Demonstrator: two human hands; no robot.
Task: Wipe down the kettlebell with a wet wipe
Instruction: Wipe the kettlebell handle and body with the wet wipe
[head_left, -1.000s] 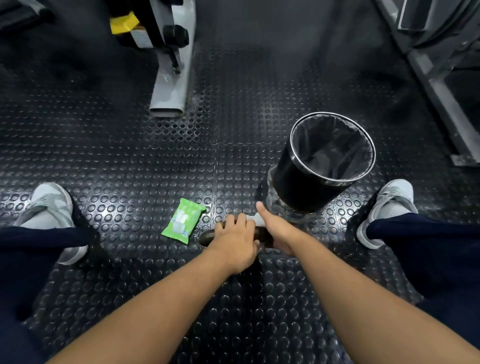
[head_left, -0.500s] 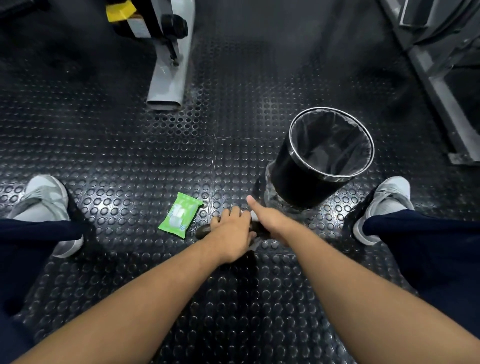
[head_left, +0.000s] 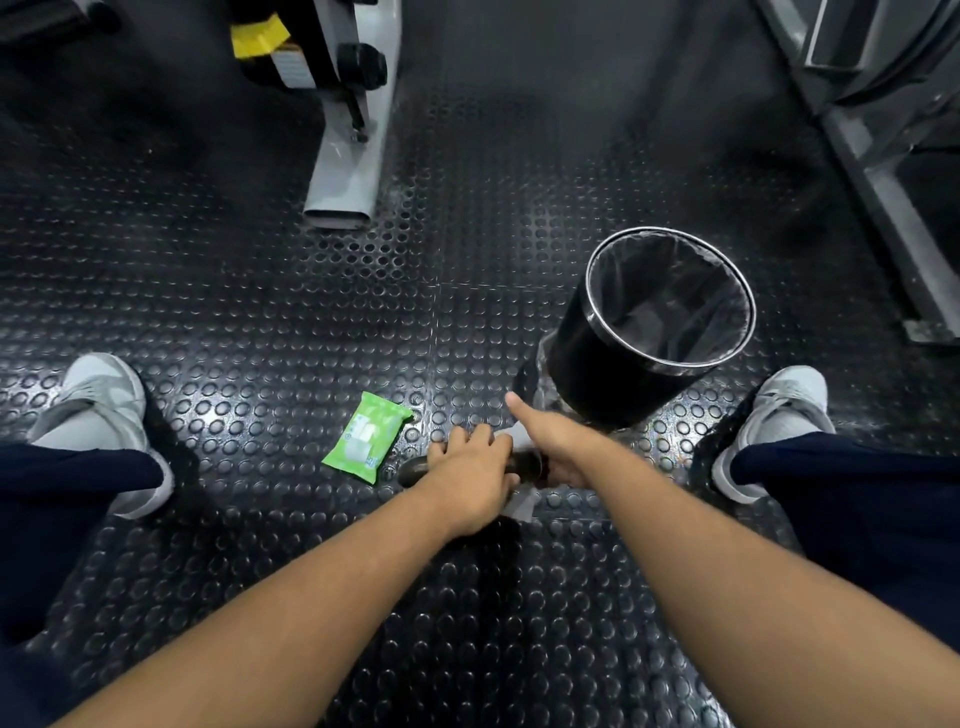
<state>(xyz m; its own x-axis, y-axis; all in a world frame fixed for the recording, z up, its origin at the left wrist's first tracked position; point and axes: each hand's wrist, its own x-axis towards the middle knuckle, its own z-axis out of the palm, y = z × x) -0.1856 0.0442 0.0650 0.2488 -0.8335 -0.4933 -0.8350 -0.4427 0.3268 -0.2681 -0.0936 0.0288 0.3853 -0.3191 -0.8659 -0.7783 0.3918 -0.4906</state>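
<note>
Your left hand (head_left: 470, 478) curls over the kettlebell (head_left: 415, 469) handle while your right hand (head_left: 558, 449), thumb out, pinches the wet wipe (head_left: 519, 503), which may slip loose and bunch.

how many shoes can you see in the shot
2. One grey shoe at the left edge on the studded floor, left of the green wipe pack; the other grey shoe at right, just past the black bin. Both are partly hidden by trouser legs.
</note>
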